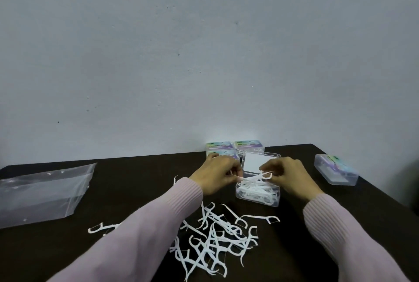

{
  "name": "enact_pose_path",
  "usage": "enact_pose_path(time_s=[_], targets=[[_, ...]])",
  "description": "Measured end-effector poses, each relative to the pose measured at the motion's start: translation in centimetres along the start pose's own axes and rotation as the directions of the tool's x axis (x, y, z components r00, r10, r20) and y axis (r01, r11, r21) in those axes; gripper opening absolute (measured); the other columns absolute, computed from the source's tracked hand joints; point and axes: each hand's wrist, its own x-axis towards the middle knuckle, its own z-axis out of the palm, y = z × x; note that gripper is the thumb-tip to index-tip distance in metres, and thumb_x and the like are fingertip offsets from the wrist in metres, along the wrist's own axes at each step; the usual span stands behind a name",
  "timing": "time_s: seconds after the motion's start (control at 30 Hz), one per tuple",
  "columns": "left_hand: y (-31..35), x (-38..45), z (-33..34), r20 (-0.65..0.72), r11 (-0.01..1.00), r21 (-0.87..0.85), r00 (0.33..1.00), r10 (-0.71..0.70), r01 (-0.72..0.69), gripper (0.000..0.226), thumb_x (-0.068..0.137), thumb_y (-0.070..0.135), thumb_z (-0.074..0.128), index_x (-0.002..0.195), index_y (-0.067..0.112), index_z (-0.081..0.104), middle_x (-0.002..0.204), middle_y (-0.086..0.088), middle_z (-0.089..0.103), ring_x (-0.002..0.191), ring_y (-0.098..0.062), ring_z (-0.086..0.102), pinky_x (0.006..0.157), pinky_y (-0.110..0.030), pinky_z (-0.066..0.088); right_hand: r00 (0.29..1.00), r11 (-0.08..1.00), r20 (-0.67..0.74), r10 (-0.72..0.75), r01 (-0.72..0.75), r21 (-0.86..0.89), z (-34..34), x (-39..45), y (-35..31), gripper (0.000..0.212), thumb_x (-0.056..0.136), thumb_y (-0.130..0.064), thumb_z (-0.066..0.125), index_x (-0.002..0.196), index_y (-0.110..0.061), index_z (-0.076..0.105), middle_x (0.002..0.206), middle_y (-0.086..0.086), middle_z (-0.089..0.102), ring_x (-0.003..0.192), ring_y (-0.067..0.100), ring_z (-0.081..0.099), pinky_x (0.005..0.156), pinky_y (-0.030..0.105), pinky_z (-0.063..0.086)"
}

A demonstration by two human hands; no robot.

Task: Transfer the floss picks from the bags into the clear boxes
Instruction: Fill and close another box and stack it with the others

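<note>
An open clear box [257,197] sits mid-table, its lid [260,161] raised at the back, with several white floss picks inside. Just above it, my left hand [216,176] pinches the handle ends of a small bunch of floss picks [254,177], and my right hand [288,175] pinches their heads. A loose pile of white floss picks [215,236] lies on the dark table nearer to me. An empty clear plastic bag [40,193] lies flat at the left.
Three closed boxes with coloured labels [233,148] stand against the wall behind the open box. Another closed clear box [335,169] lies at the right. One stray pick [102,228] lies left of my left sleeve. The table's right edge [371,182] slants towards me.
</note>
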Motion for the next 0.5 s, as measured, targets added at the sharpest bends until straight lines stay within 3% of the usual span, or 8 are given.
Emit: enact_pose_path(time_s=[0.13, 0.23, 0.37, 0.5], targets=[[0.7, 1.0, 0.9, 0.0, 1.0, -0.018, 1.0, 0.019, -0.019, 0.007, 0.089, 0.025, 0.061, 0.094, 0.02, 0.062, 0.098, 0.004, 0.066, 0.09, -0.009, 0.055, 0.103, -0.036, 0.033, 0.997, 1.0, 0.071, -0.017, 0.016, 0.013, -1.0, -0.1, 0.4, 0.033, 0.077, 0.002, 0.068, 0.103, -0.018, 0.07, 0.095, -0.007, 0.065, 0.082, -0.001, 0.059, 0.07, 0.006, 0.047], [1.1, 1.8, 1.6, -0.025, 1.0, -0.011, 1.0, 0.012, -0.012, 0.008, 0.088, 0.026, 0.062, 0.095, 0.022, 0.062, 0.098, 0.005, 0.066, 0.086, -0.007, 0.053, 0.106, -0.036, 0.027, 0.998, 0.999, 0.069, -0.002, 0.0, 0.034, -1.5, -0.2, 1.0, 0.032, 0.078, 0.001, 0.068, 0.103, -0.019, 0.069, 0.095, -0.009, 0.064, 0.086, 0.001, 0.06, 0.069, 0.006, 0.048], [1.5, 2.0, 2.2, -0.049, 1.0, 0.016, 0.999, 0.015, -0.014, 0.015, 0.088, 0.03, 0.063, 0.1, 0.022, 0.063, 0.102, 0.006, 0.064, 0.097, -0.01, 0.054, 0.106, -0.034, 0.023, 0.996, 0.997, 0.088, 0.009, -0.016, 0.071, -1.7, -0.2, 1.3, 0.025, 0.079, 0.001, 0.068, 0.097, -0.017, 0.069, 0.088, -0.005, 0.067, 0.079, -0.003, 0.061, 0.063, 0.004, 0.047], [1.5, 1.6, 2.7, -0.06, 0.992, -0.127, 0.998, 0.005, -0.013, 0.02, 0.085, 0.028, 0.067, 0.102, 0.018, 0.064, 0.101, 0.003, 0.066, 0.09, -0.009, 0.056, 0.088, -0.027, 0.042, 0.996, 0.996, 0.085, 0.008, -0.015, 0.085, -1.9, -0.2, 1.5, 0.022, 0.078, -0.004, 0.071, 0.094, -0.019, 0.069, 0.088, -0.005, 0.068, 0.079, -0.004, 0.062, 0.063, 0.003, 0.047]])
